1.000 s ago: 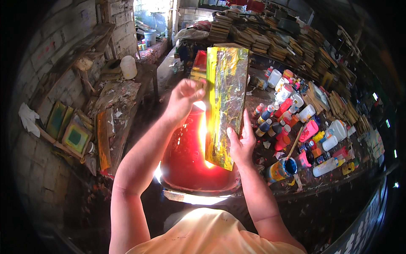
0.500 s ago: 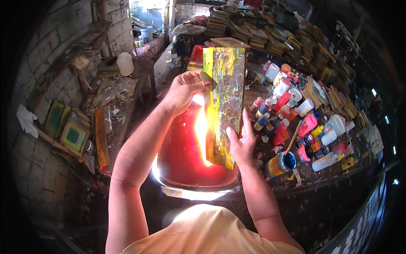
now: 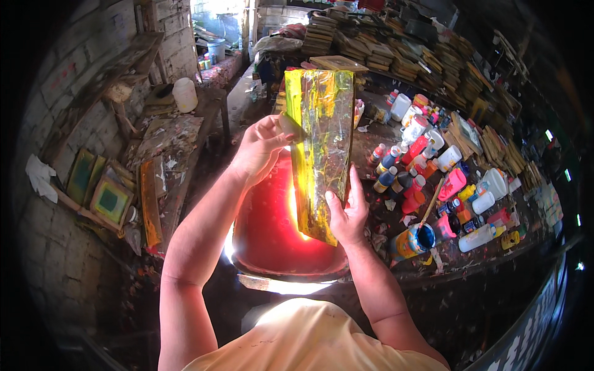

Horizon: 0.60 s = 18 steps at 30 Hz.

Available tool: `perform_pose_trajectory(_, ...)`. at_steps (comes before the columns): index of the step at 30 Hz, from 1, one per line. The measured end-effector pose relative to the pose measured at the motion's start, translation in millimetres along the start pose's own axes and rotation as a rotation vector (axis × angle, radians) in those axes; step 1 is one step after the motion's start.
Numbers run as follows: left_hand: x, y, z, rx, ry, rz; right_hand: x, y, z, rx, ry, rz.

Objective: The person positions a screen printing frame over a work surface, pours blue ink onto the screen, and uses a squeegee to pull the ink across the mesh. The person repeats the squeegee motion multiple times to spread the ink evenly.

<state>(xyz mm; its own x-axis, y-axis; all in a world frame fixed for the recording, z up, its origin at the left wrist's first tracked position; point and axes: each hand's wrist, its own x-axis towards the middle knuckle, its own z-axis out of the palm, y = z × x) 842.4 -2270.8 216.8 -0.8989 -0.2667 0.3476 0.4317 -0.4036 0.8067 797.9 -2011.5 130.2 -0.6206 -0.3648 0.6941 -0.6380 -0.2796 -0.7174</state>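
Note:
A long narrow board [image 3: 325, 145], streaked with yellow paint and covered in glossy, wrinkled residue, is held upright over a red basin [image 3: 260, 229] with a bright glare inside. My right hand [image 3: 346, 207] grips the board's lower right side, thumb on its face. My left hand [image 3: 260, 148] pinches a small flat greyish piece [image 3: 290, 125], perhaps a scraper, against the board's left edge near its upper half; its fingers are closed around the piece.
Many bottles, tubs and cans [image 3: 411, 238] crowd the dark table at right. Stacked wooden frames [image 3: 383, 46] lie behind. At left stand a paint-splattered bench [image 3: 164, 139], a white jug [image 3: 184, 94] and small screens [image 3: 111, 201] against a block wall.
The board has shifted left and slightly down. My left hand first rose along the board's edge, then moved back down and left with the board, still pinching the small piece.

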Motion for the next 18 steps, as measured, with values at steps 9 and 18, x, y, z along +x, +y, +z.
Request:
perform_pose_trajectory(9,-24,-10,0,-0.151,-0.044,-0.012,14,-11,16,0.066,0.049,-0.017)
perform_pose_trajectory(18,-72,-52,7,0.150,-0.132,-0.198,58,-33,2,0.196,0.296,0.032)
